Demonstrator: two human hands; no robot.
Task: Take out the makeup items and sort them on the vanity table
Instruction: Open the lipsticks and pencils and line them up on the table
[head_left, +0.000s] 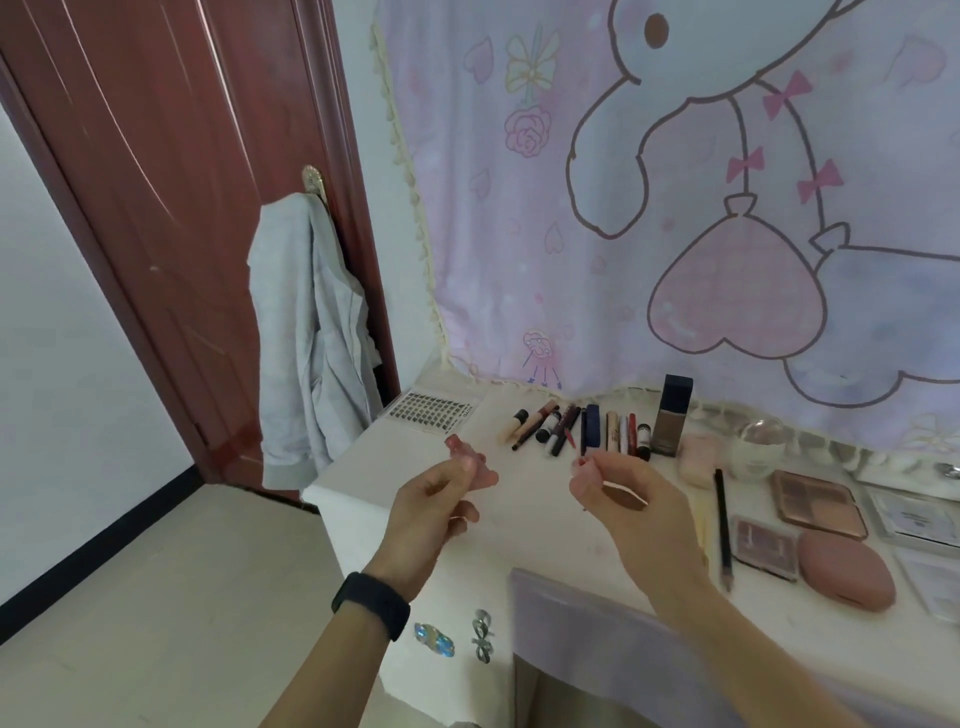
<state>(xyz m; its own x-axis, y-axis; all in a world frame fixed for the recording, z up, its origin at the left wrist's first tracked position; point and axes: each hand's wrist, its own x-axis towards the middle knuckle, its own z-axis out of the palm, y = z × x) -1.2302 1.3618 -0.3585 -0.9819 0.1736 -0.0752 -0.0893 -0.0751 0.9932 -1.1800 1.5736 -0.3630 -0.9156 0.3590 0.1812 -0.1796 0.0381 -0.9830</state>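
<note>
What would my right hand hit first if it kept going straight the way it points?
Probably the row of pencils and tubes just beyond the right hand; depth is hard to judge, so it might pass above them.

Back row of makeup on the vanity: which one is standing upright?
The square foundation bottle with the dark cap, at the row's right end. The pens and tubes left of it all lie flat.
</note>
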